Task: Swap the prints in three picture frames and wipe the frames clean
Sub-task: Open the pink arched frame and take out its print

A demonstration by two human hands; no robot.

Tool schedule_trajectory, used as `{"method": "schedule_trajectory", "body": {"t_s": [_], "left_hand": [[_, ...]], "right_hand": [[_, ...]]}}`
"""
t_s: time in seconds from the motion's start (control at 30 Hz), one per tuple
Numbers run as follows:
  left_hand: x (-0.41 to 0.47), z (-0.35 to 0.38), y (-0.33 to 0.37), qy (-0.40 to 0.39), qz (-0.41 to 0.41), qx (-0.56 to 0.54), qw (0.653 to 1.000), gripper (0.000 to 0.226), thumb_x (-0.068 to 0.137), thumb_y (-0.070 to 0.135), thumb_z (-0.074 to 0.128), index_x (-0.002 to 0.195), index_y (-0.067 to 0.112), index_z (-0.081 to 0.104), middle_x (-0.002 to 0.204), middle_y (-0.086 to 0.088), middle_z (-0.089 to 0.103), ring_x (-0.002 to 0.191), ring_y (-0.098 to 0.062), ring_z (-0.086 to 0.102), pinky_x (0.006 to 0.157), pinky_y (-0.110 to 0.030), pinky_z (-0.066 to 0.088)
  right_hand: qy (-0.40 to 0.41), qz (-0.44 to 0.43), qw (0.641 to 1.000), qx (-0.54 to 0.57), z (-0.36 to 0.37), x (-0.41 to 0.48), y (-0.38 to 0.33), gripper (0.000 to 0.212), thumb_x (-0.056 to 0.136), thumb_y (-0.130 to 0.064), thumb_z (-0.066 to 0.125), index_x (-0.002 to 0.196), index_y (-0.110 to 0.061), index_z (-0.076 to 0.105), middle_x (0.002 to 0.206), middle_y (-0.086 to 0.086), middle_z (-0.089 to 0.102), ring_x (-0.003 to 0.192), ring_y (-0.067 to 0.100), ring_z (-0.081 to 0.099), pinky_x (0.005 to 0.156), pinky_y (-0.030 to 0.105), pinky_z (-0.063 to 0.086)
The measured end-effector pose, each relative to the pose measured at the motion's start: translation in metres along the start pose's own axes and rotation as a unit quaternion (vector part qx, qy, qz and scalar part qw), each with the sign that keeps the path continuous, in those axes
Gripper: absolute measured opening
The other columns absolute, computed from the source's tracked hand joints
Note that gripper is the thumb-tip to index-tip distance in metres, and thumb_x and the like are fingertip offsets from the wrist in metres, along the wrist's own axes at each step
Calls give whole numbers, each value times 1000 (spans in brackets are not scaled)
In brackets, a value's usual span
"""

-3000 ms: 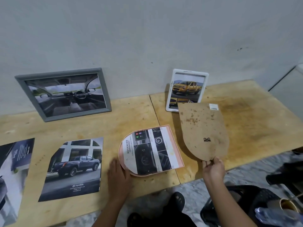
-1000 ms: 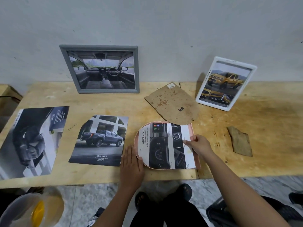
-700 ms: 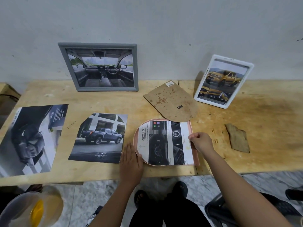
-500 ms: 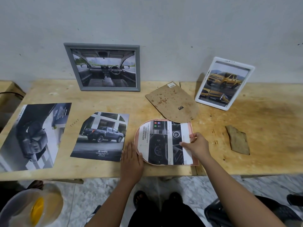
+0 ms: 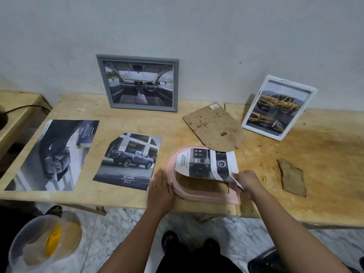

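1. While the left hand [image 5: 160,186] lies flat, fingers straight, against the pink frame [image 5: 197,196], the right hand [image 5: 244,179] pinches a corner of the print [image 5: 206,164], whose near edge is raised off the frame (which lies at the table's [image 5: 325,154] near edge).
2. Judged step: removing the old print. Next, lift it clear without creasing, then fit the truck print [image 5: 130,160].
3. The table is bare plywood against a pale wall [image 5: 197,26], with a marbled floor [image 5: 118,223] below.

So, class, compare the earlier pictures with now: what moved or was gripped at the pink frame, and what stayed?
The right hand set the backing board down behind the pink frame, then pinched the print at its near corner and lifted it, baring the frame's inside. The left hand stays flat against the frame's left edge. The grey frame, white frame and two loose prints are unchanged.
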State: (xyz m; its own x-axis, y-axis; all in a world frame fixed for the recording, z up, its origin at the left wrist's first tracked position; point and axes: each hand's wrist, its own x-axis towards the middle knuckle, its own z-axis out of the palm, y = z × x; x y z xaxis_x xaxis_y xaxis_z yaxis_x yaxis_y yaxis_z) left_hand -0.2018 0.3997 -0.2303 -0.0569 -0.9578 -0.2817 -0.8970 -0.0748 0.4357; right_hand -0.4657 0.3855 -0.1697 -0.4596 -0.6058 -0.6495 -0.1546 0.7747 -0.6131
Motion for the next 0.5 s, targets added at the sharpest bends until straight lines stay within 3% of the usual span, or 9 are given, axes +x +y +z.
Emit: {"method": "schedule_trajectory", "body": {"t_s": [0.07, 0.13, 0.2, 0.33, 0.43, 0.5], "left_hand": [[-1, -1, 2, 15, 0, -6, 1000, 56, 101, 33, 21, 150, 9, 5, 159, -8, 6, 146, -21, 7, 118, -36, 4], [0, -1, 2, 32, 2, -9, 999, 58, 99, 36, 19, 149, 7, 13, 157, -10, 15, 145, -24, 16, 117, -39, 10], [0, -1, 3, 46, 1, -15, 999, 65, 92, 39, 16, 147, 4, 22, 154, -13, 25, 142, -28, 25, 116, -42, 17], [4, -1, 3, 30, -16, -17, 999, 67, 90, 39, 18, 145, 2, 26, 153, -15, 27, 141, -29, 26, 116, -44, 20], [9, -6, 4, 1, -29, -18, 999, 61, 94, 35, 27, 146, 4, 24, 155, -13, 21, 143, -27, 20, 117, -42, 16], [10, -8, 4, -11, -30, -21, 999, 61, 94, 33, 31, 147, 5, 21, 156, -12, 17, 145, -25, 16, 117, -40, 14]], "right_hand": [[-41, 4, 999, 33, -9, -2, 0, 26, 91, -2, 50, 65, 1, 47, 62, 19, 49, 31, 20, 37, 32, 19, 22], [-55, 8, 997, 58, -16, -5, 1, 20, 91, -4, 50, 75, 7, 54, 61, 18, 53, 36, 21, 36, 30, 17, 22], [-83, 19, 990, 109, -22, -10, 4, 15, 92, -6, 51, 87, 7, 57, 66, 17, 58, 43, 21, 45, 31, 17, 32], [-215, 30, 955, 202, -31, -25, 9, 9, 94, 1, 46, 93, 3, 55, 60, 8, 67, 45, 13, 63, 37, 17, 46], [-287, 22, 939, 188, -29, -28, 16, 21, 90, 3, 47, 109, 0, 56, 89, 14, 72, 71, 21, 70, 54, 27, 56], [-311, 8, 935, 168, -28, -27, 17, 25, 88, 1, 50, 112, -4, 57, 96, 13, 72, 78, 24, 70, 60, 30, 57]]}}
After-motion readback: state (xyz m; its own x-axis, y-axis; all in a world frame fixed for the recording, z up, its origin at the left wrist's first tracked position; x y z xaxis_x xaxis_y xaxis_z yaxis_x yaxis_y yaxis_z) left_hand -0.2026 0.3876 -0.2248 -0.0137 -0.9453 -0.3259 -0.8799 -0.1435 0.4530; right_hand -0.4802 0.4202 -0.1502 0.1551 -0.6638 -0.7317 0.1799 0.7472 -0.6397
